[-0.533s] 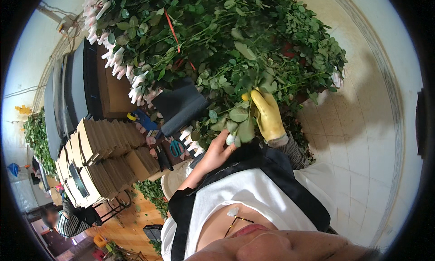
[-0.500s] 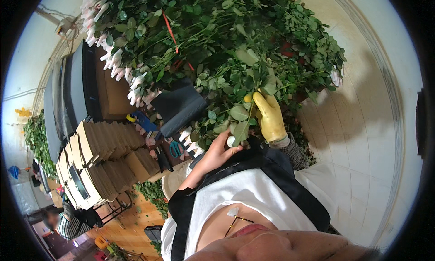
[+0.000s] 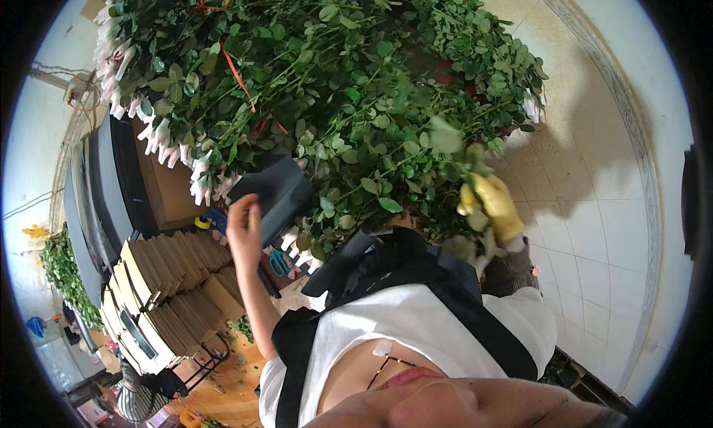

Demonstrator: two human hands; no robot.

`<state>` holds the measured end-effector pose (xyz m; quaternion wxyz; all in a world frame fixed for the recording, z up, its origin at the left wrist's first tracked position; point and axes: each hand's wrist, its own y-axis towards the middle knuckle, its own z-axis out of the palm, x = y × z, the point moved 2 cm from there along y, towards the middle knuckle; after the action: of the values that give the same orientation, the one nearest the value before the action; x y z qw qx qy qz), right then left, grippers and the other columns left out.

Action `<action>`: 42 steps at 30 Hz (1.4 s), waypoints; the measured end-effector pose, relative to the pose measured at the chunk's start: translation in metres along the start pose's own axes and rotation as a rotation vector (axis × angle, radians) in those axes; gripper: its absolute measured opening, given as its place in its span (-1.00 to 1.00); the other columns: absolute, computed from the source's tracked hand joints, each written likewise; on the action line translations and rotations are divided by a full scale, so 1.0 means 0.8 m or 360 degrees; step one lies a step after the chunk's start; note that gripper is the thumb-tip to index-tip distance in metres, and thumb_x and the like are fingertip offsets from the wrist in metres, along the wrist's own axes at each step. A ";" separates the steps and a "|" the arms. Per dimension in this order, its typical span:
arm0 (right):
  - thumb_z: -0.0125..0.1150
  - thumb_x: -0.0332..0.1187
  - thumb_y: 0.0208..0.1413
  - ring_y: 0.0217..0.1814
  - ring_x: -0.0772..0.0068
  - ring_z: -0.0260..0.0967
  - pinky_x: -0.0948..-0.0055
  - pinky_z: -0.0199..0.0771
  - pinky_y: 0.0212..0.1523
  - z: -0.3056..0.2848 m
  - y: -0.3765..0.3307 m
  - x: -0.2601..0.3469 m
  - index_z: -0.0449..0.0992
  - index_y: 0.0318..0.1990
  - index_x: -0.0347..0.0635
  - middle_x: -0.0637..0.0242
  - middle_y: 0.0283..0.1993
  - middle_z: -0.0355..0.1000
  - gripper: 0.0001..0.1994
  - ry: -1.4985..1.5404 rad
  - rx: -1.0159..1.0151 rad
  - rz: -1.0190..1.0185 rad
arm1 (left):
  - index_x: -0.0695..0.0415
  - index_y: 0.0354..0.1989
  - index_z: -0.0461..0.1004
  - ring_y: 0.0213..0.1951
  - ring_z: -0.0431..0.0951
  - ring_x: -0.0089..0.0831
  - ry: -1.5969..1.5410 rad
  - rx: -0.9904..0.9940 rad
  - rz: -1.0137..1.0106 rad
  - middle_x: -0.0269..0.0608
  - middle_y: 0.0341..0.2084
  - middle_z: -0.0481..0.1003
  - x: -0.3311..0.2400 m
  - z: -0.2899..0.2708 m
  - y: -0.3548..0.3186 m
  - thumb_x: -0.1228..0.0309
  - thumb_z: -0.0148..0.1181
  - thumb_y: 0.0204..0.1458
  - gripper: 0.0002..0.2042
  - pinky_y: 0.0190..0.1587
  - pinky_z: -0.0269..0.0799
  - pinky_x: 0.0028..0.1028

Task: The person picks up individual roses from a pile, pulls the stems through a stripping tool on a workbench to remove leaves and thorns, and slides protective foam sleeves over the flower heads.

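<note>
Head view is looking down over a person in a white top and black apron straps, standing against a big heap of leafy rose stems that is filling the upper half of the picture. White wrapped buds are lining the heap's left edge, and thin red ties are running across the stems. Right hand, in a yellow glove with a grey knit cuff, is curling around a blurred leafy stem at the lower right edge of the heap, fingers wrapping it among the foliage; leaves are covering part of the glove, so the exact hold is hard to tell. Left hand is lifting bare and well apart from the heap, fingers loosely bent and pinching nothing that shows. Just behind it a dark grey sheet is lying under the overhanging leaves, with a yellow tape measure, a blue tool and teal-handled scissors near it. Stacks of flat brown cardboard are standing at lower left, and pale floor tiles are spreading at right.
</note>
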<state>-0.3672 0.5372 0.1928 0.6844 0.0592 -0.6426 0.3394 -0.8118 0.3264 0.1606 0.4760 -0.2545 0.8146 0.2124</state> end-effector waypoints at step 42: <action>0.12 -0.32 0.28 -0.48 0.61 0.39 0.59 0.37 -0.42 0.021 -0.043 0.053 0.50 -0.25 -0.24 0.41 -0.48 0.48 -0.83 -0.0589 0.0059 0.0121 | 0.30 0.18 0.32 -0.03 0.45 0.16 0.1218 -0.0254 0.0058 0.16 -0.11 0.43 0.147 -0.114 0.138 0.35 0.31 0.04 -0.46 0.01 0.39 -0.08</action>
<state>-0.3654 0.5188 0.2470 0.5400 0.1089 -0.7528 0.3603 -0.9898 0.3335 0.1099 0.1127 -0.3370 0.9185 0.1732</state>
